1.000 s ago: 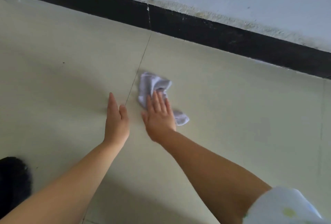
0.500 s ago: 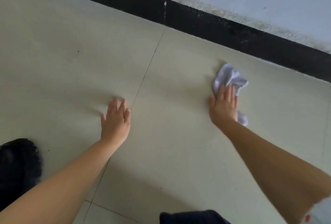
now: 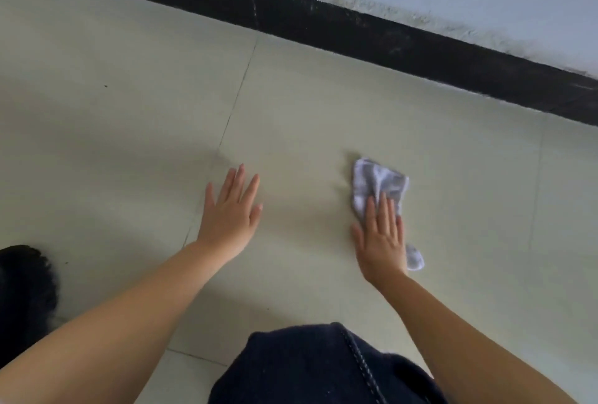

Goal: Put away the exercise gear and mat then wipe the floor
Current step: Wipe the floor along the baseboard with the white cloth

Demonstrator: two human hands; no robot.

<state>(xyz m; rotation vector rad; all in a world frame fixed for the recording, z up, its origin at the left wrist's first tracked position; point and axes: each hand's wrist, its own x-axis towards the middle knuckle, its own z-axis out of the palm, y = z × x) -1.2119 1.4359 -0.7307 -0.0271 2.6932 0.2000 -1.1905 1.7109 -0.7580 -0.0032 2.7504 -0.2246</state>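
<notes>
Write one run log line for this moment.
step: wiping floor | right hand: flat on white cloth | left hand: flat on floor

soft even daylight, faint shadows under the arms, slight blur, wide-angle edge bending.

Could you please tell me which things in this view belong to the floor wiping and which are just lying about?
In use:
white cloth
right hand, pressing the cloth flat
left hand, flat on the floor

Lying about:
black fuzzy object at the left edge
</notes>
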